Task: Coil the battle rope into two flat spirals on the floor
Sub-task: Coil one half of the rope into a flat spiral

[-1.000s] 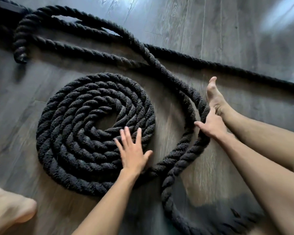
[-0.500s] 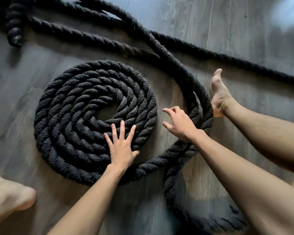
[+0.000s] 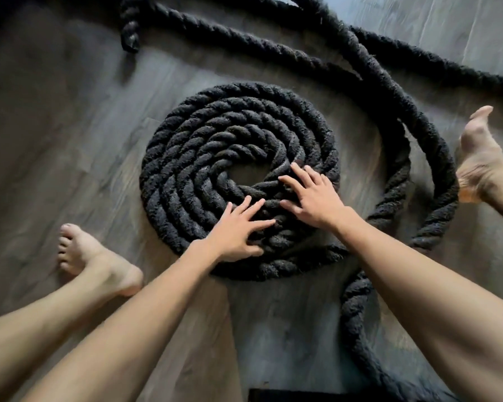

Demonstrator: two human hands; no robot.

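1. Head view, hands: left hand (image 3: 238,230) lies flat on the near turns of the spiral (image 3: 201,158), fingers spread and straight, gripping nothing. Right hand (image 3: 314,198) is just beside it, fingers splayed and slightly bent. Its tips press the inner turns by the centre hole, and nothing is grasped there either.
2. Battle rope (image 3: 356,309): one flat spiral on the floor (image 3: 55,126), several turns, fairly tight, small hole at centre. The outer turn runs off at the near right into a loose loop (image 3: 443,169) swinging wide round the right side, apart from the spiral's edge. More strands cross at the top, and a rope end (image 3: 129,33) lies upper left. No second spiral in view.
3. Feet: left foot (image 3: 93,256) is near the spiral's lower left. Right foot (image 3: 479,158) is just beside the loose loop's outer side.
4. Risk, my read: both palms load one side, so a hard push or twist could ride one turn over another and the spiral stops being flat.
5. Risk: pressure at the inner turns may open the centre hole and slacken the winding.
6. Risk: taking up the loose loop could kink it or drag it into the crossing strands at the top and tangle it.
7. Risk: the right foot sits close enough to snag the loop.
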